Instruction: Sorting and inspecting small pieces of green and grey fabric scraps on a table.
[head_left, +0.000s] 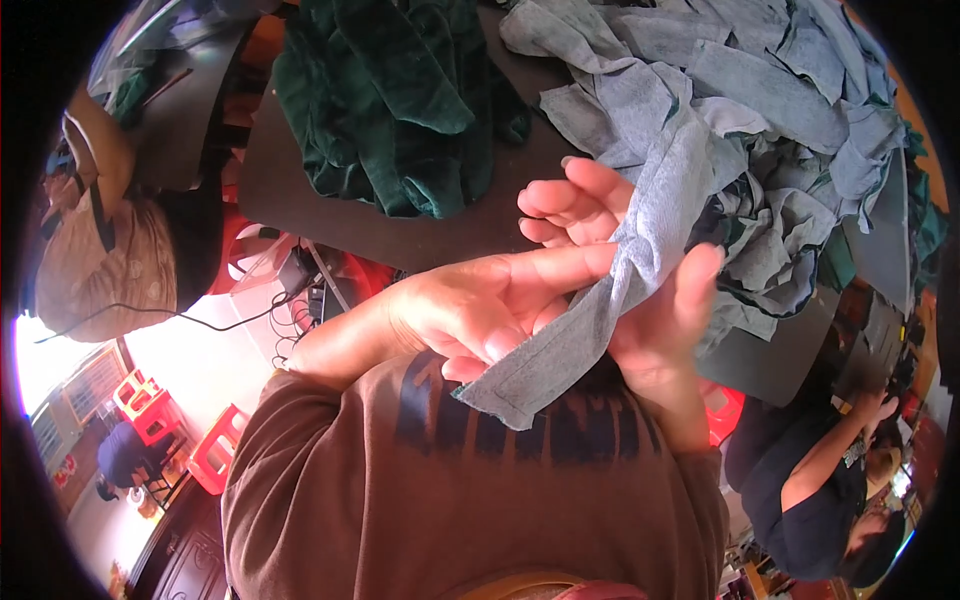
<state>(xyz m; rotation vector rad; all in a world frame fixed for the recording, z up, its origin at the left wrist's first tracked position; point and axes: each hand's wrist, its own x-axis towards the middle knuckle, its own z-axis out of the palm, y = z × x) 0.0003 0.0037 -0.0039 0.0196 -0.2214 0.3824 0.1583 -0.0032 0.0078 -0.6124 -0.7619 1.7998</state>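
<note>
A long grey fabric strip (562,358), with a stitched line along it, runs across both my hands in front of my chest. Its free end hangs at the lower left; a twisted fold shows where my fingers meet. My left hand (465,300) has its thumb and lower fingers at the strip's edge, while its index finger stretches to the fold. Underneath, my right hand (650,335) cradles the strip, palm up, fingers curled behind and thumb standing off to the side. Beyond my hands, the strip leads up into a heap of grey fabric pieces (770,90) with dark green undersides.
A pile of dark green velvety fabric (385,110) lies on the dark table (285,190). Co-workers sit at the left (110,250) and right (800,480). Red plastic stools (215,450) and a black cable (235,325) are at the left.
</note>
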